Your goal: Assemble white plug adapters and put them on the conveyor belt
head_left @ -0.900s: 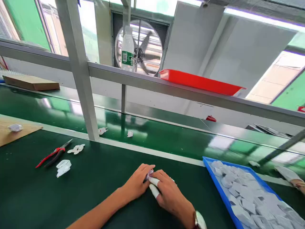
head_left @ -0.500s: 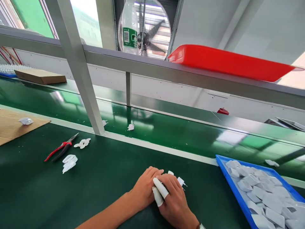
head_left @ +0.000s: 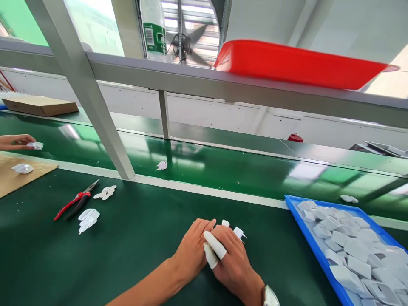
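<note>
L hand [head_left: 193, 244] & R hand [head_left: 234, 259] meet low over the bench [head_left: 134, 238], fingers bent & bunched tight together; can't tell what they pinch, grip's hidden. White pronged plug [head_left: 238, 232] pokes out just past R fingers, small white piece [head_left: 225, 223] near it; held or lying, unclear. Prob. best: steady w/ L, press w/ R, prongs pointing clear of skin. Bench: dark green, pliers [head_left: 83, 195] & loose white pieces [head_left: 89, 219] to L, blue tray [head_left: 318, 251] of white parts [head_left: 355, 248] to R. Room: glossy green strip [head_left: 223, 168] beyond, red tray [head_left: 296, 63] & bottle [head_left: 154, 36] on rail [head_left: 134, 74], fan [head_left: 181, 45] behind, co-worker's hand [head_left: 22, 141] far L.
</note>
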The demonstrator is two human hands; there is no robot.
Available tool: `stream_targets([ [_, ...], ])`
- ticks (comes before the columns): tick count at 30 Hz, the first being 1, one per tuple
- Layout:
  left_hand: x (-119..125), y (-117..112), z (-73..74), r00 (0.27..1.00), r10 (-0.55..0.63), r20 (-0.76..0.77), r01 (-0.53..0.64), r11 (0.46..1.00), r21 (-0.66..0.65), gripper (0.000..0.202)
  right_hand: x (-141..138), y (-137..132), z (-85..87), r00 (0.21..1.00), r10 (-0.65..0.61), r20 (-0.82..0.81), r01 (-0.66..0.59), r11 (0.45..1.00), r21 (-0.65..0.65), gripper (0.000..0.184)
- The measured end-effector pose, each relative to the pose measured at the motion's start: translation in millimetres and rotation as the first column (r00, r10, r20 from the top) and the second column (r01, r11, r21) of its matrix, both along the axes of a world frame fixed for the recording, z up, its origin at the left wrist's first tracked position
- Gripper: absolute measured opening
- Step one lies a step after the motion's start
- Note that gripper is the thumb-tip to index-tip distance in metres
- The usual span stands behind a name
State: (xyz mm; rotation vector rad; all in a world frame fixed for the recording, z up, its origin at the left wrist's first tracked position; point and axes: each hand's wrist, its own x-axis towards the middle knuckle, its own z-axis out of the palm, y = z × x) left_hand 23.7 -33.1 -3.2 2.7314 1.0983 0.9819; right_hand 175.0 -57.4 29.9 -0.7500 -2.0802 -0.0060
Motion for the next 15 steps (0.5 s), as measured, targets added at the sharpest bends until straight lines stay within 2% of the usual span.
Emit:
stream_targets([
  [3, -1, -1, 3.1, 0.997, -0.058, 0.050, 0.060, 0.998, -0.027, 0.026, 5, 9, -0.1, 0.999, -0.047, -0.012, 0.047, 0.998, 0.042, 0.050],
  [5, -4, 2, 5.8, 0.996, -0.055, 0.064, 0.058, 0.997, -0.049, 0.021, 16, 18, -1.3, 0.991, -0.132, -0.012, 0.132, 0.991, 0.033, 0.048],
  [8, -17, 14, 5.8, 0.995, 0.022, 0.099, -0.014, 0.997, -0.082, 0.037, 41, 28, -4.1, 0.948, -0.314, 0.044, 0.315, 0.949, -0.031, 0.044],
  [10, -28, 27, 1.7, 0.985, 0.110, 0.132, -0.094, 0.988, -0.126, 0.046, 55, 30, -6.6, 0.903, -0.400, 0.153, 0.419, 0.900, -0.118, 0.042],
  [13, -43, 46, -5.6, 0.961, 0.244, 0.132, -0.218, 0.958, -0.188, 0.044, 62, 28, -11.7, 0.852, -0.379, 0.361, 0.480, 0.842, -0.247, 0.038],
  [15, -48, 52, -6.7, 0.952, 0.287, 0.110, -0.272, 0.953, -0.137, 0.042, 60, 27, -16.6, 0.819, -0.331, 0.468, 0.489, 0.829, -0.271, 0.035],
])
